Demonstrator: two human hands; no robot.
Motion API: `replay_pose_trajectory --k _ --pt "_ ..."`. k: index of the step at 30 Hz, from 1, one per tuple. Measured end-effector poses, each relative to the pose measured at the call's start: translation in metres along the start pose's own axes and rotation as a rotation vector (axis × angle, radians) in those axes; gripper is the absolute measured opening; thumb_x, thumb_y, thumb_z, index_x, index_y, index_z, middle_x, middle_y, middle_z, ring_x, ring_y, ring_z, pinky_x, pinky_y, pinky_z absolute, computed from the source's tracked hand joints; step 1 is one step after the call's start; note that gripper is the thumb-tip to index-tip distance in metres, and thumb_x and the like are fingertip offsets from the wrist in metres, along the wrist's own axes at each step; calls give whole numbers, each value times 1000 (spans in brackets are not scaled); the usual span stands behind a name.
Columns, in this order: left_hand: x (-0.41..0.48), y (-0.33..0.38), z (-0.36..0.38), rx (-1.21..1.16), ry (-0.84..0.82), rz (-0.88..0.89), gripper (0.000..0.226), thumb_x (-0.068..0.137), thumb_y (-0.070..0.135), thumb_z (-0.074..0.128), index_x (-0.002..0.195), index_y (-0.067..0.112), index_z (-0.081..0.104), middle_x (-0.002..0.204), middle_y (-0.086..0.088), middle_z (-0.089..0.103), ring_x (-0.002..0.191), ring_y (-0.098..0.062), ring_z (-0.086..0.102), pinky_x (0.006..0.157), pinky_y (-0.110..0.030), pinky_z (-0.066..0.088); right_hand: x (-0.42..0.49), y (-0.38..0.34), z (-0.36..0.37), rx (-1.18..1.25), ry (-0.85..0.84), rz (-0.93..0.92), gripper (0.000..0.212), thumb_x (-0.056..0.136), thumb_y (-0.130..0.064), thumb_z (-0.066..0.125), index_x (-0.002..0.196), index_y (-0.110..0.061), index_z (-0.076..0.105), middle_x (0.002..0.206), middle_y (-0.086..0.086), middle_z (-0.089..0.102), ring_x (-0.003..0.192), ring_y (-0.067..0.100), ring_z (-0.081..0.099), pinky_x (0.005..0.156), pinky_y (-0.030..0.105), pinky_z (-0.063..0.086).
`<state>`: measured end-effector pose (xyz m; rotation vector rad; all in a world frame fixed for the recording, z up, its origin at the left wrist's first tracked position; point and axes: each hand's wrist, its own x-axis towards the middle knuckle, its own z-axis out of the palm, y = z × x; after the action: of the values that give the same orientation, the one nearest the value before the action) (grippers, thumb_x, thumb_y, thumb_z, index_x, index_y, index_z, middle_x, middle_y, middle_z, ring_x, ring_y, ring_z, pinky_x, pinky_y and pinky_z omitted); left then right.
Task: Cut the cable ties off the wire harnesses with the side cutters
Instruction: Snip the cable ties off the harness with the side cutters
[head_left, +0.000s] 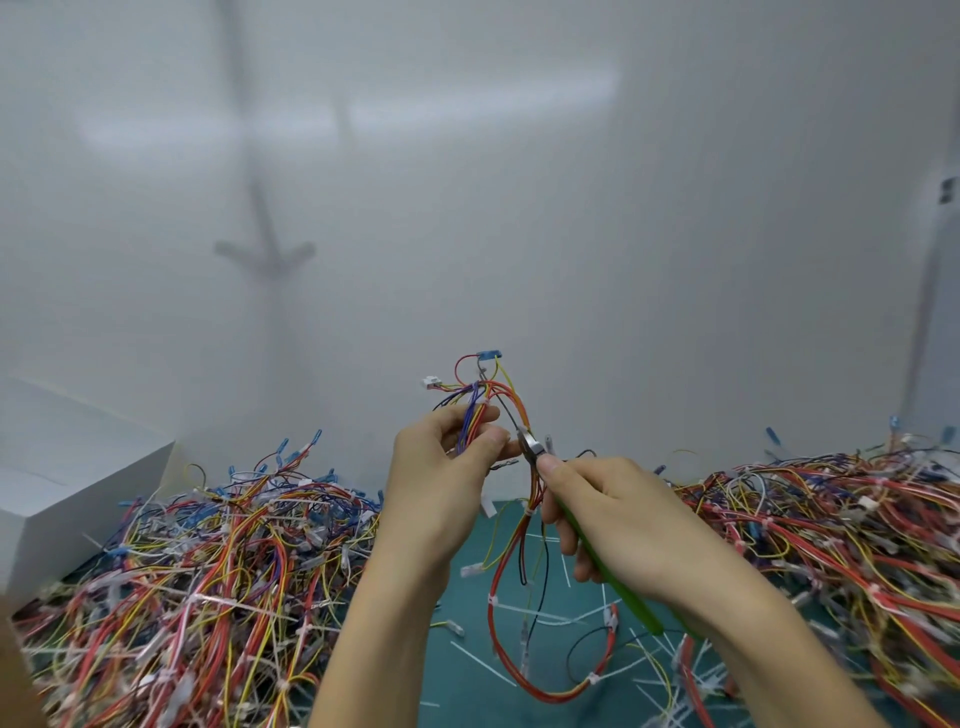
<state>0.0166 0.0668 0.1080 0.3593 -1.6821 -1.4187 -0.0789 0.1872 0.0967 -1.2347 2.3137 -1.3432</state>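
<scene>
Pinching the wire harness (480, 405) between thumb and fingers, the left hand (441, 467) holds it up at frame centre, its tail drooping in a loop onto the green desk (467, 675). The right hand (613, 519) is wrapped round the green-handled side cutters (629, 600), whose head meets the bundle just right of the left thumb. The harness looks light and floppy, with thin wires that are easily nicked, so it is best gripped close beside a tie. There is one harness in hand and one cutter, and at least four white ties show on the harness. Two heaps lie at lower left (208, 571) and lower right (831, 545).
</scene>
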Motion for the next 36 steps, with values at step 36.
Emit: replay_pose_trajectory --k 36 --pt "-50 -13 -7 -58 -65 -61 15 90 7 66 99 18 71 88 -2 77 83 -9 74 69 -10 51 -53 25 21 89 35 -44 44 96 -60 40 76 -27 62 54 -6 54 49 9 50 59 35 44"
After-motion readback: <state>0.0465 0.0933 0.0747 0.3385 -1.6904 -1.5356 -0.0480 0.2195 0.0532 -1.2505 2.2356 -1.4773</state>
